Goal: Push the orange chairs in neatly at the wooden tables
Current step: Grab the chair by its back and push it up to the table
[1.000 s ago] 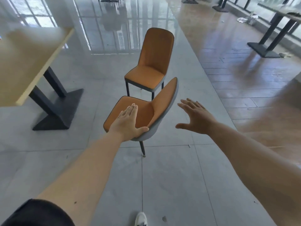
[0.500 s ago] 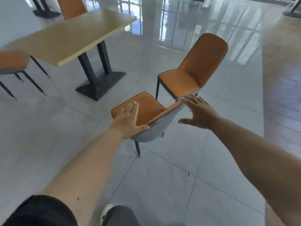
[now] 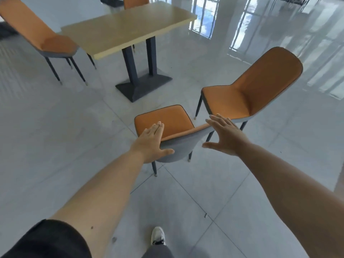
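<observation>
Grey tiles (image 3: 55, 146) bear an orange chair (image 3: 163, 118), left hand (image 3: 150, 144) flat on its backrest, right hand (image 3: 225, 138) spread alongside.

near chair (image 3: 167, 121) before table (image 3: 126, 28), second chair (image 3: 247, 94) right

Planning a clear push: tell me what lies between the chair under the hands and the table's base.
Between the chair and the table base lies only bare floor, as the head view shows.

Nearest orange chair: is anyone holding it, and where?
Left hand straddles the backrest top of the nearest orange chair, straight fingers in front, thumb on the grey back. Right hand is spread by its other end; contact cannot be told.
</observation>
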